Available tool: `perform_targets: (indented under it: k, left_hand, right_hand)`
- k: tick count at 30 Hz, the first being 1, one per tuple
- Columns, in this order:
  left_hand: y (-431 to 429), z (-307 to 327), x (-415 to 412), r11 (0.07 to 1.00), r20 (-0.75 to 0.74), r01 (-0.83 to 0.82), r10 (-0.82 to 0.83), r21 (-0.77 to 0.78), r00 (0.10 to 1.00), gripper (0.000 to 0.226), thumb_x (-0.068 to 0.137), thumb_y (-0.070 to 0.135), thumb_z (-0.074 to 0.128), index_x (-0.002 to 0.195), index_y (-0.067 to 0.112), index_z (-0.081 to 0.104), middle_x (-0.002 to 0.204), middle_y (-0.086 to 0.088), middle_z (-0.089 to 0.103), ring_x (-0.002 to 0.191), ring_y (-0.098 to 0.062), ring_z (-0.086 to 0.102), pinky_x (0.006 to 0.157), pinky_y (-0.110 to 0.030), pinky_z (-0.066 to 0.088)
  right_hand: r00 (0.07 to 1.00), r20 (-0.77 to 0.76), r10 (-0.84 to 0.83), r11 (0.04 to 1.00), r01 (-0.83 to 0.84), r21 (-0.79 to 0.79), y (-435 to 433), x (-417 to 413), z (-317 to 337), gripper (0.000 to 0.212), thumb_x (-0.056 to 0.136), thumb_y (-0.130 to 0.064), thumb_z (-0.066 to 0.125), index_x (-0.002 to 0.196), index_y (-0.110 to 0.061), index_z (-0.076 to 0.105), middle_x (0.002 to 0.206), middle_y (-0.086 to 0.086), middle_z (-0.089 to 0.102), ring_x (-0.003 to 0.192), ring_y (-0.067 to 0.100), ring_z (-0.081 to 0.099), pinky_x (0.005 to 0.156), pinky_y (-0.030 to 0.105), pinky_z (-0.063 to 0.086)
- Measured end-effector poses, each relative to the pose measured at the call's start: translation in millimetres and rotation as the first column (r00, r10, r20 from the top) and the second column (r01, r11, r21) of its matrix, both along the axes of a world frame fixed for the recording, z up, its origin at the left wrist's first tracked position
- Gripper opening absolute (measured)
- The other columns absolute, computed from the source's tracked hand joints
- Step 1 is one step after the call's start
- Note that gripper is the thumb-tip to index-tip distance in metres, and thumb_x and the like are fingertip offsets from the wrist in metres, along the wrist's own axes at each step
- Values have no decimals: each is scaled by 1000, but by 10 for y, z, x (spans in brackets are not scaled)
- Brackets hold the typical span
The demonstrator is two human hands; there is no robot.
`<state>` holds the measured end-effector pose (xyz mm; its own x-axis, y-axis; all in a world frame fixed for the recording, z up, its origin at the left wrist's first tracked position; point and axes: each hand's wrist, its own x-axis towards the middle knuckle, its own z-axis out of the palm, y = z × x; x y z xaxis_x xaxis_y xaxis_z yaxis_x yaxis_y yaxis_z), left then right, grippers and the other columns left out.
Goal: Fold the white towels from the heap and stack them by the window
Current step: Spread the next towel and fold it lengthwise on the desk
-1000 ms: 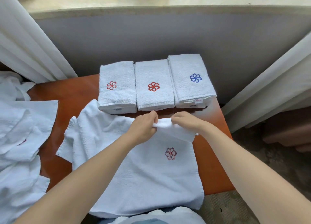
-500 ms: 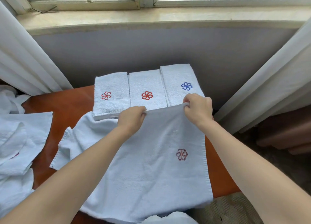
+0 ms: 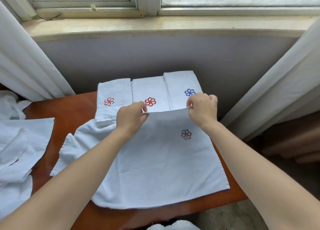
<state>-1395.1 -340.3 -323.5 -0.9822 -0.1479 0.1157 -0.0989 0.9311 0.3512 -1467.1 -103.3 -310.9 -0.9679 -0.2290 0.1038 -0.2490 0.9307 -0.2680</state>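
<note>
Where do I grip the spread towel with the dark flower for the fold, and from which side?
On the towel, pinch the far hem from above: right hand at its right corner, left hand further along, as now. That edge lifts taut between them while the rest lies flat on the table, so it should fold evenly.

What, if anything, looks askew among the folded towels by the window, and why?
The three stacks do not line up: the left stack, middle stack and blue-flower stack step back in turn, so their far edges are staggered. Nothing looks spilled or damaged.
</note>
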Motion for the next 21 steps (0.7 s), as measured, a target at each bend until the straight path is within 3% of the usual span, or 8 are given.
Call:
perform_targets:
  k: [4,9,15,21]
  left_hand:
    - [54,-147,187,980,162,197,-200,35,966,13,85,25,68,94,21,61,78,9,58,78,-24,60,66,-31,33]
    - [174,-411,385,925,403,376,-366,57,839,14,82,25,61,89,33,52,78,12,53,76,-12,50,53,-24,28]
    - [297,-746,545,897,535,432,-412,95,738,15,84,23,58,97,30,56,80,13,49,78,-11,47,54,-20,26]
    - [405,-895,662,908,557,403,-397,119,730,11,88,28,59,99,28,56,84,13,51,80,-11,47,55,-21,27]
  right_hand:
    - [994,106,10,999,-16,49,127,200,-158,30,78,0,54,74,-30,56,84,-10,50,90,18,53,92,34,25]
    - [980,196,13,994,-33,100,273,484,-381,28,78,-3,57,77,-31,56,85,-10,50,94,17,54,91,32,26]
    - [954,298,18,989,-60,132,412,779,-643,25,83,-4,57,82,-29,55,93,-6,55,93,19,57,87,32,31]
    - [918,395,-11,981,-66,181,572,971,-855,22,87,-8,54,95,-26,64,109,-4,58,101,18,58,98,31,31]
